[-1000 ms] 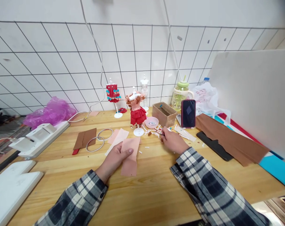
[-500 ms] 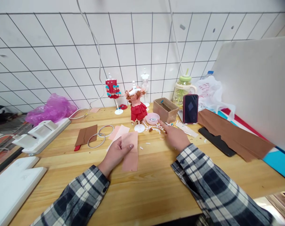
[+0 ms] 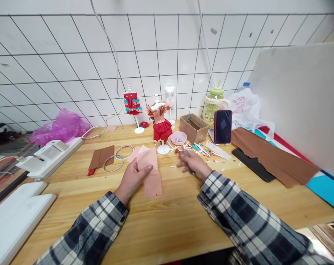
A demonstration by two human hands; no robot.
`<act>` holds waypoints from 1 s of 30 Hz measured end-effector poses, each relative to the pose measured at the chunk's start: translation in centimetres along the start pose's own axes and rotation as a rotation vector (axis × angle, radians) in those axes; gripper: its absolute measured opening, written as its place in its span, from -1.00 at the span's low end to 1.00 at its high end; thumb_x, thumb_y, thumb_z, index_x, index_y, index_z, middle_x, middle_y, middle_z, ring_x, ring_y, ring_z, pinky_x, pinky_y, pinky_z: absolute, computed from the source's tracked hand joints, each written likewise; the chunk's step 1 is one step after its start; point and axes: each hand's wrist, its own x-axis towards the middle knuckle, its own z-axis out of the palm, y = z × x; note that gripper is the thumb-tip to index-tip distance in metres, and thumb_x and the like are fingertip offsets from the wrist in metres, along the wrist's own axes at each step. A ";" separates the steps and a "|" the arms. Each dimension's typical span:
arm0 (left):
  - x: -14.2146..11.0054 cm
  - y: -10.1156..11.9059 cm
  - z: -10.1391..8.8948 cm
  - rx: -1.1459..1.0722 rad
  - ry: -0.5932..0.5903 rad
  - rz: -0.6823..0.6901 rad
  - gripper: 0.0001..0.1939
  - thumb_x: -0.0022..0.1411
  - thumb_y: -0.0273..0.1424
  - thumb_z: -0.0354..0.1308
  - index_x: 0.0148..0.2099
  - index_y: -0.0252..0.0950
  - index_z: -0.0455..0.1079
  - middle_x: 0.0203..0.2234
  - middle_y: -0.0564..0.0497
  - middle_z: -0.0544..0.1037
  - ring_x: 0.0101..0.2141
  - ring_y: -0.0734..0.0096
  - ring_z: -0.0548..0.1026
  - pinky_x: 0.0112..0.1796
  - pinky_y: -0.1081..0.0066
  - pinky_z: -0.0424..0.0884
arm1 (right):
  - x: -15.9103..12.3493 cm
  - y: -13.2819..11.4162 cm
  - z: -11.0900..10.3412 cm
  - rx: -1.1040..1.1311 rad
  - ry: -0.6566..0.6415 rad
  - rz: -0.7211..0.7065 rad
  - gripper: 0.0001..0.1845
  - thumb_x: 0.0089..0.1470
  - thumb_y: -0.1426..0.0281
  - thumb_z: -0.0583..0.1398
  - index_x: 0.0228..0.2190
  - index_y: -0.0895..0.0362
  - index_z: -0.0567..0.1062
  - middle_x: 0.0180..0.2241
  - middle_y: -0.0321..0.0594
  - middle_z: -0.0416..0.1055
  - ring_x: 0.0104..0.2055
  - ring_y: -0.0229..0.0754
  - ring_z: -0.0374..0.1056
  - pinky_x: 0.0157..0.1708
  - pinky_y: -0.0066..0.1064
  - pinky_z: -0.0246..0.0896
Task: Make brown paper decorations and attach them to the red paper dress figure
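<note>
My left hand (image 3: 134,177) pinches a strip of pale pink paper (image 3: 149,170) between thumb and fingers, just above the wooden table (image 3: 167,217). My right hand (image 3: 191,164) is curled shut around a small dark tool whose kind I cannot make out, beside a scatter of white and coloured paper scraps (image 3: 202,149). Behind the hands stands a small mannequin in a red and pink paper dress (image 3: 160,125) on a white stand, with a pink dish (image 3: 178,138) next to it.
A second dressed mannequin (image 3: 132,105) and a bare white one (image 3: 170,96) stand by the tiled wall. A cardboard box (image 3: 194,127), upright phone (image 3: 223,126), green cup (image 3: 213,103), brown paper (image 3: 272,156), wire rings (image 3: 117,158), power strip (image 3: 48,156) and purple bag (image 3: 60,127) surround the hands.
My right hand has drawn back from the scraps toward me and closed around a small tool. My left hand has lifted the pink paper slightly and shifted it.
</note>
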 end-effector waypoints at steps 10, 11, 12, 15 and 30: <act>0.0 0.1 0.0 0.062 -0.004 0.022 -0.26 -0.07 -0.12 0.34 0.10 -0.41 0.30 -0.03 -0.23 0.51 -0.09 0.05 0.50 -0.17 0.26 0.46 | -0.5 -1.6 -2.6 0.155 0.049 -0.204 -0.63 0.16 0.28 0.05 0.01 0.03 0.31 -0.48 -0.31 0.43 -0.69 -0.41 0.11 -0.74 -0.59 0.06; 0.0 0.0 0.0 0.066 -0.007 0.020 -0.26 -0.06 -0.12 0.34 0.10 -0.41 0.30 -0.03 -0.23 0.52 -0.10 0.05 0.51 -0.17 0.26 0.47 | -0.5 -1.6 -2.5 0.190 0.053 -0.177 -0.55 0.12 0.33 0.07 0.07 -0.02 0.24 -0.41 -0.29 0.47 -0.68 -0.40 0.14 -0.73 -0.59 0.07; 0.0 -0.1 -0.1 0.070 -0.010 0.014 -0.26 -0.06 -0.12 0.33 0.11 -0.41 0.29 -0.05 -0.22 0.52 -0.11 0.06 0.51 -0.19 0.26 0.47 | -0.4 -1.6 -2.5 0.226 0.056 -0.150 -0.47 0.09 0.37 0.08 0.11 -0.07 0.17 -0.37 -0.28 0.49 -0.68 -0.40 0.14 -0.73 -0.59 0.04; 0.1 -0.4 -0.2 0.092 -0.012 -0.010 -0.27 -0.07 -0.12 0.33 0.09 -0.41 0.30 -0.10 -0.21 0.55 -0.15 0.06 0.53 -0.22 0.27 0.47 | -0.1 -1.7 -2.5 0.303 0.093 -0.158 -0.40 -0.03 0.47 0.14 0.07 -0.02 0.17 -0.29 -0.25 0.52 -0.67 -0.41 0.10 -0.73 -0.60 -0.01; 0.0 -0.8 0.3 0.154 -0.309 -0.074 -0.33 -0.09 -0.16 0.35 0.04 -0.34 0.34 -0.09 -0.16 0.56 -0.10 0.01 0.51 -0.15 0.16 0.45 | -2.8 -1.1 0.8 -0.872 -0.261 -0.363 -0.52 0.31 0.17 -0.18 -0.39 0.12 0.39 -0.63 -0.33 0.31 -0.44 -0.23 0.28 -0.30 -0.40 0.11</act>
